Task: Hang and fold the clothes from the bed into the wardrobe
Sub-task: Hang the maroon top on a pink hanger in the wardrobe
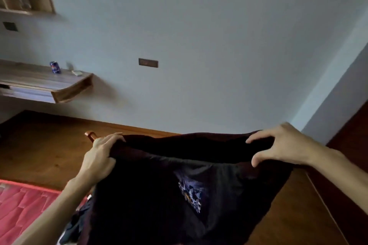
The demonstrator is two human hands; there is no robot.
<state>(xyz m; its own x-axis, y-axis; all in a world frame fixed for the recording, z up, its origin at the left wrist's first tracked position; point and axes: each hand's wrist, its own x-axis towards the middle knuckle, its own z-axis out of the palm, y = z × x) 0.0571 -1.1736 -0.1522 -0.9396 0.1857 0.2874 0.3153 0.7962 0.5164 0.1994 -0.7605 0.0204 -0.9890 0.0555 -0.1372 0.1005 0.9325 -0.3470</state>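
Both my hands hold a dark garment up by its top edge. My left hand grips the left corner in curled fingers, and my right hand pinches the right side between arched fingers and thumb. It hangs near me over the wooden floor, just right of the pink bed. A reddish wooden tip pokes out beside my left hand. Far left, a blue can stands on the worktop.

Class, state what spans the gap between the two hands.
Head view: the dark maroon printed garment hangs stretched from left hand to right hand.
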